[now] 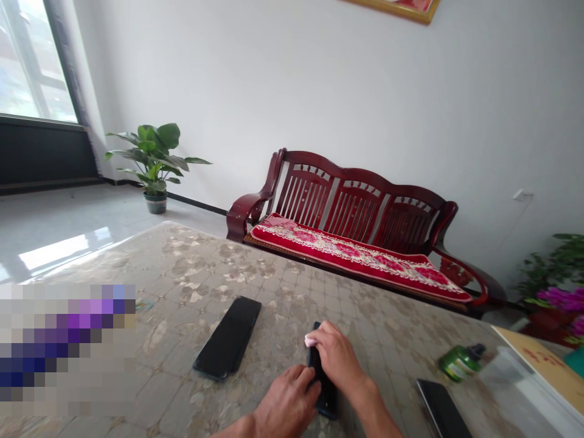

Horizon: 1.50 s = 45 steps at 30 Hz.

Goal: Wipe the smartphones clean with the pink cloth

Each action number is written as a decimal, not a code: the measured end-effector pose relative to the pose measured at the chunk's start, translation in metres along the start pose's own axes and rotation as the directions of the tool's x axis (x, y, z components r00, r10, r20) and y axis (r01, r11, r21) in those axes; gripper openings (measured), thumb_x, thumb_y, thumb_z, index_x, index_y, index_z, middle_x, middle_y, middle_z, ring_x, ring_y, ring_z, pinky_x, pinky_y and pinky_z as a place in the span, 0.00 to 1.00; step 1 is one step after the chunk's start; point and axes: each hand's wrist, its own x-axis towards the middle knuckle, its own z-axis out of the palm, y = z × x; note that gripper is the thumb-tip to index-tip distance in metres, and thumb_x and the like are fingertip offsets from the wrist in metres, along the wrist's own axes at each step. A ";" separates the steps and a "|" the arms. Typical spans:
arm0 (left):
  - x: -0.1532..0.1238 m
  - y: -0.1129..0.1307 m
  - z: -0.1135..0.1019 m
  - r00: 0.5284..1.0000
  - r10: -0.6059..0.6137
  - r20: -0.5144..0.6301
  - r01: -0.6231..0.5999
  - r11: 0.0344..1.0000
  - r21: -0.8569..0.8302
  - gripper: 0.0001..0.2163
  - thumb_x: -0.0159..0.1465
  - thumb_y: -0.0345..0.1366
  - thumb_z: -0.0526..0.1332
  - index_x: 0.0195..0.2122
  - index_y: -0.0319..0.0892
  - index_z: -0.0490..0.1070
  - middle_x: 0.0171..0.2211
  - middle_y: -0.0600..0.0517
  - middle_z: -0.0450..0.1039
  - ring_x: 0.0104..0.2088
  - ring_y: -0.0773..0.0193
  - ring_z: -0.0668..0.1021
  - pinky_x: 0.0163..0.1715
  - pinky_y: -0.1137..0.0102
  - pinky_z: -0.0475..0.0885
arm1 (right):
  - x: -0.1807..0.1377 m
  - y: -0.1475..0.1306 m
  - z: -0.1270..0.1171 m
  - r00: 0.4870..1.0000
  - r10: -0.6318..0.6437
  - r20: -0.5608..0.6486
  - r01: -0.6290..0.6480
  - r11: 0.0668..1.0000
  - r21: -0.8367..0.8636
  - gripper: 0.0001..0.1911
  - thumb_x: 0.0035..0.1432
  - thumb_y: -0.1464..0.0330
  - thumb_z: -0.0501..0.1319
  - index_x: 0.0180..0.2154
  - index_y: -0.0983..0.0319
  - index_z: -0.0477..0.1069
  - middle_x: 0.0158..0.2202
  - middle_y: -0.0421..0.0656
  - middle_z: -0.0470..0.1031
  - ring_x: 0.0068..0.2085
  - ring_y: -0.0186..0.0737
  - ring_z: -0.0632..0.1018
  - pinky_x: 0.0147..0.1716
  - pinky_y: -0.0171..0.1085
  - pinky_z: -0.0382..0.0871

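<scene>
Here, left hand [287,404], palm down, clasps the dark phone [327,398] while right hand [337,359] pinches a pink pad [310,340] atop it.

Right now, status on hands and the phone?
Left hand gripping dark phone flat on table. Right hand pressing small pink pad on its far end. Second phone left, third phone and green bottle right, all apart from hands.

The narrow black slab phone [328,401] near the desk's front edge shows a smooth, glossy face. The small pink pad [310,340] on its far end looks soft and matt, cloth or tissue. The beige leaf-patterned desk cover [205,267] is smooth with a faint plastic sheen. The wider black slab phone [228,337] mid-desk is glassy, and the round green bottle [456,363] toward the right edge is shiny plastic.
</scene>
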 end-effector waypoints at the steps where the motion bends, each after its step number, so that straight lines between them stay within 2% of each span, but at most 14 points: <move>1: 0.000 0.000 0.000 1.000 -0.002 -0.003 0.002 1.000 0.000 0.04 0.64 0.32 0.64 0.39 0.41 0.70 0.41 0.51 0.73 0.42 0.57 0.74 0.42 0.66 0.72 | -0.005 -0.002 -0.001 1.000 -0.019 0.021 0.019 1.000 0.018 0.17 0.61 0.77 0.52 0.35 0.55 0.78 0.36 0.41 0.73 0.42 0.36 0.74 0.42 0.30 0.62; 5: 0.001 0.002 -0.002 1.000 0.006 0.013 -0.006 1.000 0.025 0.03 0.65 0.32 0.63 0.39 0.41 0.71 0.40 0.50 0.73 0.42 0.57 0.75 0.43 0.66 0.72 | -0.013 -0.001 -0.007 0.998 -0.022 0.066 0.017 0.997 0.075 0.16 0.60 0.75 0.53 0.35 0.55 0.78 0.36 0.40 0.73 0.42 0.36 0.74 0.41 0.30 0.63; 11: 0.001 0.002 -0.010 0.999 0.032 0.032 -0.033 0.999 0.033 0.04 0.67 0.34 0.61 0.41 0.41 0.70 0.42 0.50 0.73 0.44 0.57 0.74 0.44 0.66 0.71 | -0.001 0.014 -0.004 0.986 0.131 -0.107 -0.129 0.991 0.027 0.17 0.62 0.75 0.50 0.35 0.57 0.77 0.35 0.43 0.74 0.39 0.38 0.75 0.40 0.32 0.64; 14: 0.001 0.003 -0.011 0.999 0.036 0.035 -0.037 0.999 0.028 0.03 0.67 0.34 0.62 0.40 0.41 0.70 0.41 0.50 0.73 0.42 0.57 0.74 0.43 0.66 0.72 | -0.009 0.011 0.002 0.988 0.103 -0.118 -0.098 0.994 0.050 0.17 0.62 0.75 0.50 0.37 0.57 0.77 0.36 0.43 0.73 0.41 0.39 0.75 0.41 0.32 0.65; 19: 0.001 0.005 -0.011 0.999 -0.010 0.033 0.009 0.999 0.032 0.03 0.65 0.33 0.63 0.39 0.41 0.71 0.41 0.49 0.73 0.42 0.56 0.74 0.42 0.65 0.73 | -0.027 0.008 0.003 1.000 0.001 -0.031 0.001 0.998 0.062 0.18 0.61 0.76 0.50 0.37 0.55 0.77 0.36 0.42 0.73 0.41 0.38 0.74 0.41 0.32 0.65; 27: 0.000 0.005 -0.021 0.996 0.053 0.073 -0.056 0.997 0.045 0.04 0.68 0.33 0.59 0.42 0.40 0.71 0.44 0.48 0.74 0.46 0.55 0.74 0.47 0.64 0.72 | -0.014 0.032 -0.002 0.980 0.160 -0.118 -0.161 0.987 0.009 0.19 0.61 0.75 0.49 0.40 0.57 0.77 0.37 0.45 0.74 0.41 0.40 0.75 0.42 0.34 0.66; 34: 0.001 0.004 -0.016 0.995 0.016 0.101 -0.021 0.999 0.043 0.03 0.67 0.33 0.61 0.41 0.41 0.71 0.43 0.49 0.73 0.44 0.56 0.74 0.44 0.64 0.72 | -0.037 0.015 0.000 0.999 0.020 -0.045 -0.017 0.999 0.048 0.19 0.61 0.76 0.49 0.39 0.56 0.77 0.37 0.43 0.73 0.42 0.39 0.75 0.42 0.33 0.65; 39: 0.001 0.003 -0.017 0.993 0.078 0.093 -0.082 0.996 0.041 0.04 0.69 0.33 0.58 0.41 0.42 0.72 0.43 0.49 0.73 0.48 0.56 0.73 0.48 0.65 0.70 | -0.029 0.039 -0.004 0.979 0.122 -0.161 -0.130 0.991 -0.041 0.18 0.62 0.74 0.49 0.39 0.56 0.77 0.36 0.44 0.74 0.40 0.41 0.75 0.40 0.35 0.65; 41: 0.000 0.002 -0.017 0.994 0.068 0.081 -0.071 0.997 0.029 0.05 0.70 0.34 0.58 0.42 0.42 0.72 0.44 0.49 0.73 0.48 0.57 0.72 0.49 0.66 0.69 | -0.026 0.048 -0.002 0.967 0.149 -0.207 -0.159 0.987 -0.029 0.16 0.63 0.72 0.49 0.38 0.57 0.76 0.35 0.44 0.74 0.39 0.42 0.76 0.39 0.35 0.66; 45: -0.001 0.002 -0.014 0.996 0.030 0.085 -0.031 0.999 0.011 0.05 0.69 0.35 0.59 0.44 0.42 0.71 0.44 0.49 0.73 0.47 0.57 0.73 0.48 0.65 0.70 | -0.035 0.048 0.005 0.967 0.133 -0.217 -0.124 0.991 0.056 0.15 0.65 0.69 0.50 0.39 0.57 0.75 0.35 0.43 0.73 0.38 0.39 0.77 0.38 0.33 0.66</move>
